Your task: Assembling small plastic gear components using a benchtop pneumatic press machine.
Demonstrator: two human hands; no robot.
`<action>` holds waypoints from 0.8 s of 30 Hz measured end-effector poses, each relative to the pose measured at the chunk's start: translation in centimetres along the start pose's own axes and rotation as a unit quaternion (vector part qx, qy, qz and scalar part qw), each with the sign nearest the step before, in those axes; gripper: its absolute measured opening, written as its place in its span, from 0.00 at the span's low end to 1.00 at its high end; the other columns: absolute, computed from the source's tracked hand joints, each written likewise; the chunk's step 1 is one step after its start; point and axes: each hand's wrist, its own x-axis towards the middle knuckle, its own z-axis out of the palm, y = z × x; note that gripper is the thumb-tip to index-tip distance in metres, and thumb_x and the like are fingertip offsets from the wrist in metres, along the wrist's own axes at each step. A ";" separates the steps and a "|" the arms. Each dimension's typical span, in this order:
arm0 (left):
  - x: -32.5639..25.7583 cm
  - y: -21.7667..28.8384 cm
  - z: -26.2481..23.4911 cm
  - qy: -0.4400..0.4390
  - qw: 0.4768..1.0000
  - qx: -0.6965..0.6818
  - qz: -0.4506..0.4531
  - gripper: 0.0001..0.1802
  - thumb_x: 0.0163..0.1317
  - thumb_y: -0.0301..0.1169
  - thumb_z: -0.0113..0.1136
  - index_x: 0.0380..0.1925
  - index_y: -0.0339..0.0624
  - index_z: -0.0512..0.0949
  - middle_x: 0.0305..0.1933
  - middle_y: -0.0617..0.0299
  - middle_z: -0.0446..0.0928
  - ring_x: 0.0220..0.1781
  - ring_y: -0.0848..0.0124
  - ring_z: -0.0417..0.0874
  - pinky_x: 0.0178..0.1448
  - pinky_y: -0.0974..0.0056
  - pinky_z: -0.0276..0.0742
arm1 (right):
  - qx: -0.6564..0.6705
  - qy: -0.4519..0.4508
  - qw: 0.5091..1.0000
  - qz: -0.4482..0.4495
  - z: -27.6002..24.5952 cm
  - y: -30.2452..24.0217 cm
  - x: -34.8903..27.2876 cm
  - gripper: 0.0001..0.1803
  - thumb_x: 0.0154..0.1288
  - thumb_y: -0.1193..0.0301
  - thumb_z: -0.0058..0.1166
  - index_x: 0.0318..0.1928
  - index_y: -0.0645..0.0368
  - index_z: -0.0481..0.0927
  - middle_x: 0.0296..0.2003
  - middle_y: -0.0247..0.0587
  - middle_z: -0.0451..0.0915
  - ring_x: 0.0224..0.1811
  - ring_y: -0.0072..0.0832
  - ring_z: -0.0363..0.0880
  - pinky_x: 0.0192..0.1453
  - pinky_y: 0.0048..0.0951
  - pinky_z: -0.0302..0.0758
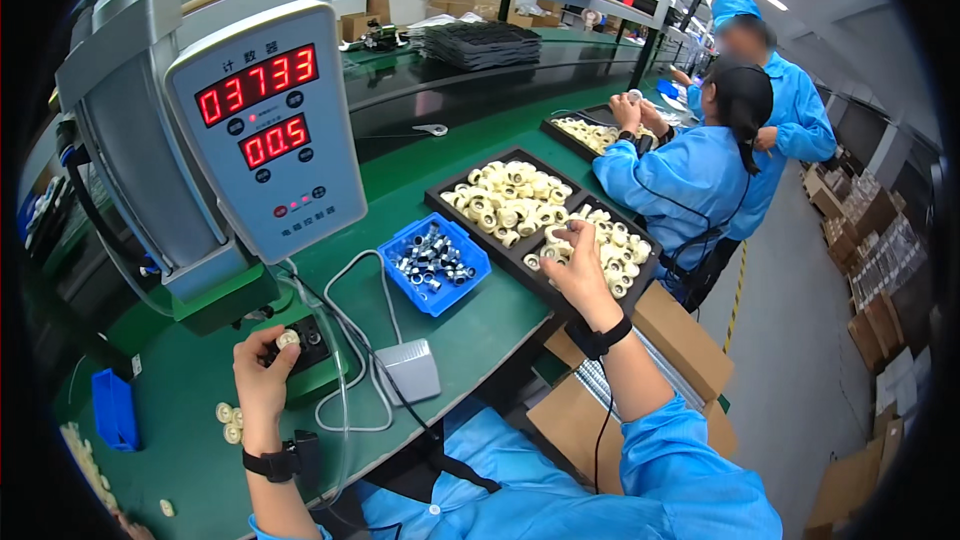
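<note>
My left hand (262,375) is closed on a small cream round fitting (288,338) with a hole in its middle. It holds this fitting at the dark fixture (312,338) on the green base of a press (150,140). My right hand (583,278) is over the near compartment of a black divided tray (512,262), thumb and fingers apart among the cream fittings (622,252). More such fittings (505,195) fill the tray's far compartment. Nothing gripped shows in the right hand, though its fingers partly hide the pieces below.
A blue bin (433,306) of metal parts stands between my hands, near a grey foot-switch-like box (408,372) and loose cables. A counter display (265,130) rises at left. Loose fittings (230,422) and another blue bin (115,410) lie left. Cartons (680,340) and two co-workers (690,160) are at right.
</note>
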 end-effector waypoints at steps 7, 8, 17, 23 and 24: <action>0.3 -2.3 -1.1 -0.022 0.998 -0.059 -0.007 0.20 0.55 0.27 0.73 0.50 0.41 0.84 0.45 0.63 0.71 0.42 0.71 0.73 0.50 0.65 0.73 | 0.286 -0.054 0.956 0.031 -0.3 -4.9 -3.6 0.22 0.68 0.69 0.63 0.57 0.59 0.68 0.51 0.41 0.79 0.55 0.29 0.75 0.58 0.34 0.72; 0.1 -1.7 -1.0 -0.021 0.999 -0.039 -0.010 0.21 0.56 0.28 0.73 0.51 0.41 0.84 0.44 0.63 0.71 0.43 0.70 0.73 0.52 0.64 0.72 | 0.318 -0.067 0.945 0.037 0.0 -4.9 -4.3 0.22 0.68 0.68 0.63 0.56 0.58 0.68 0.51 0.39 0.80 0.54 0.26 0.75 0.56 0.31 0.71; -4.2 3.0 -1.5 0.055 0.969 0.227 0.087 0.34 0.58 0.30 0.65 0.68 0.46 0.72 0.58 0.51 0.64 0.59 0.54 0.67 0.68 0.55 0.63 | 0.453 -0.201 0.868 0.032 4.1 -11.1 -8.5 0.09 0.75 0.71 0.57 0.49 0.60 0.74 0.40 0.25 0.74 0.42 0.13 0.71 0.47 0.19 0.70; -11.3 1.9 -5.8 0.120 0.987 0.086 0.055 0.26 0.63 0.26 0.60 0.63 0.39 0.73 0.56 0.55 0.67 0.54 0.64 0.70 0.60 0.62 0.66 | 0.381 -0.180 0.903 -0.087 4.1 -15.9 -8.9 0.11 0.65 0.76 0.63 0.46 0.62 0.78 0.39 0.36 0.81 0.39 0.22 0.79 0.45 0.26 0.76; -12.4 1.5 -6.4 0.131 0.985 0.104 0.050 0.26 0.62 0.25 0.60 0.62 0.39 0.74 0.54 0.56 0.68 0.53 0.65 0.70 0.57 0.63 0.66 | 0.394 -0.177 0.898 -0.086 4.0 -16.4 -9.0 0.13 0.63 0.76 0.64 0.46 0.61 0.78 0.40 0.38 0.82 0.41 0.24 0.81 0.45 0.26 0.76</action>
